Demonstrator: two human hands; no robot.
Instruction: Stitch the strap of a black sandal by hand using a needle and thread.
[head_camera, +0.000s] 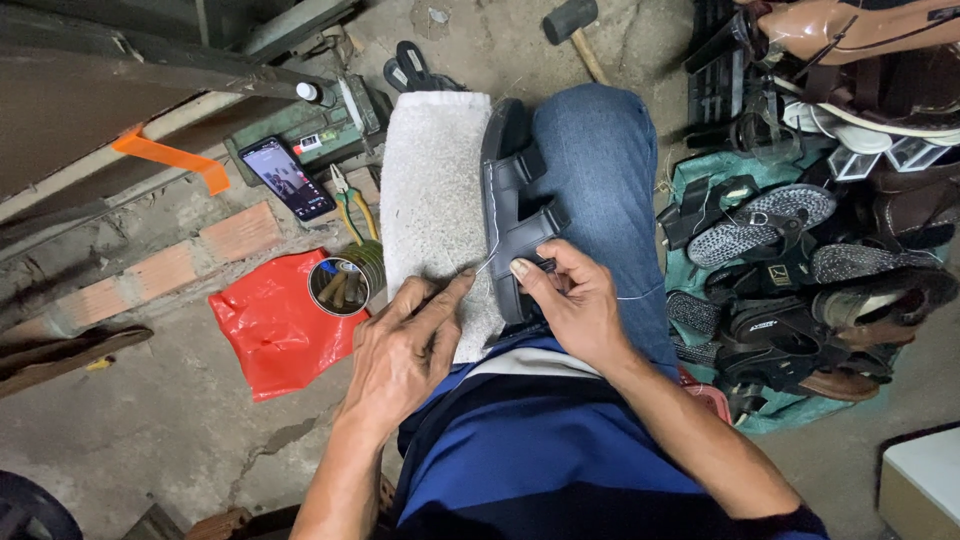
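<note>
A black two-strap sandal (512, 205) lies between my knees, against a grey-white towel (432, 190) over my left thigh. My right hand (570, 300) grips the sandal's near end, thumb pressed on its edge, and a thin white thread (490, 258) runs from the sole's rim across to my left hand (405, 345). That left hand rests on the towel with its fingers pinched together at the thread's end, index finger pointing at the sandal. Whether a needle is in it I cannot tell.
A round tin of tools (340, 285) stands on a red plastic bag (275, 325) at left, beside yellow-handled pliers (355, 210) and a lit phone (288, 178). A rubber mallet (575, 30) lies ahead. A heap of sandals and shoes (800, 260) fills the right side.
</note>
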